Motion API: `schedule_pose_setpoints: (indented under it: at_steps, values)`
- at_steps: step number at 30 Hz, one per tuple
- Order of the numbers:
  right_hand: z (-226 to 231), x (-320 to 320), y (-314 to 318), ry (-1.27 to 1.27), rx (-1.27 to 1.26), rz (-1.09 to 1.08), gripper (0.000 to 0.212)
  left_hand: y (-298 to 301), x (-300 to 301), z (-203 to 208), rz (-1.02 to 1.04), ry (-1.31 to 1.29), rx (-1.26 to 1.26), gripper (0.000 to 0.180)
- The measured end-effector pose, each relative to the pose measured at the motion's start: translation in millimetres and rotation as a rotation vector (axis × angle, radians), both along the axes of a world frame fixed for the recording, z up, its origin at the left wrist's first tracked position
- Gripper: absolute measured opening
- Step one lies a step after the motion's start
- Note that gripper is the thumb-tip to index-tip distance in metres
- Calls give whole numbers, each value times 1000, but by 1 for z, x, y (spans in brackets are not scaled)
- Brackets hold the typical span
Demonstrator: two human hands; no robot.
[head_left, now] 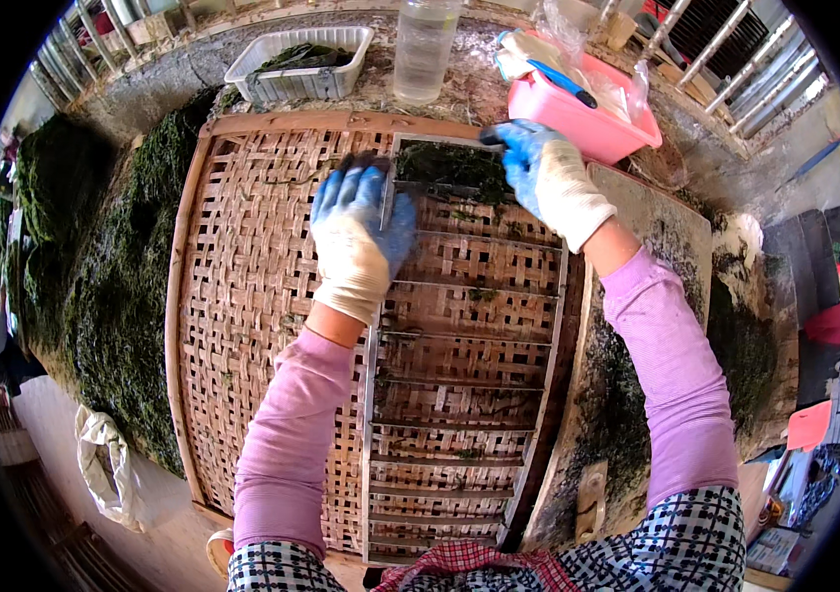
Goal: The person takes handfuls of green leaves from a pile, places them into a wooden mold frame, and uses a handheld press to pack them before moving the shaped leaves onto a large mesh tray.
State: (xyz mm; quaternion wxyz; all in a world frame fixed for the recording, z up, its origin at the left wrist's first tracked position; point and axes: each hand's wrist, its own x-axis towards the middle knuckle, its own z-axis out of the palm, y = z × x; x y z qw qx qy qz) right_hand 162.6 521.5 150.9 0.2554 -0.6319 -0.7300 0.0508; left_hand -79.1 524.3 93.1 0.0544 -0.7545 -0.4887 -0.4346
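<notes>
A metal ladder-like frame (370, 395) with thin crossbars lies on a woven bamboo-strip panel (252, 257). Its topmost compartment is filled with a dark green, stringy mass like seaweed (447, 166). My left hand (359, 222), in a white glove with blue-coated palm and fingers, rests at the frame's left rail, fingers stretched out, thumb to the right. At the filled compartment's upper right corner is my right hand (550, 178), gloved alike, its fingers reaching left and apart. Dark wet residue covers the fingertips of both gloves. Neither hand shows anything held.
Heaps of the green mass (129, 296) lie left of the panel. Behind it stand a white plastic basket (346, 84) with more green stuff, a clear water container (425, 49) and a pink bin (578, 123) holding gloves and a blue-handled tool. A stained board (671, 222) lies to the right.
</notes>
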Motion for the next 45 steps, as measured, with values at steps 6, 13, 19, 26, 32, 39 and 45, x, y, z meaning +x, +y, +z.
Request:
schedule_pose_setpoints:
  at_steps: [6, 13, 19, 26, 32, 39, 45]
  values:
    - [-27, -22, 12, -256, -153, 204, 47, 17, 29, -17, -61, 303, -392, 54]
    - [19, 6, -14, -448, -149, 187, 77, 33, 22, -28, -116, 204, -68, 36]
    - [0, 26, -8, -931, -165, 180, 89, 33, 19, -21, -67, -100, 125, 42]
    - [-17, -47, 36, -832, -61, 267, 72, 40, 12, -39, 101, 3, 28, 42]
    - [-14, -55, 60, -65, -236, 19, 38, 36, 15, -31, 104, 48, 77, 44]
    - [11, -18, 52, -26, -243, 26, 29, 29, 22, -14, -228, 203, 136, 31]
    - [-3, -6, 15, -161, 209, 280, 35, 31, 34, -19, -101, 285, -32, 31]
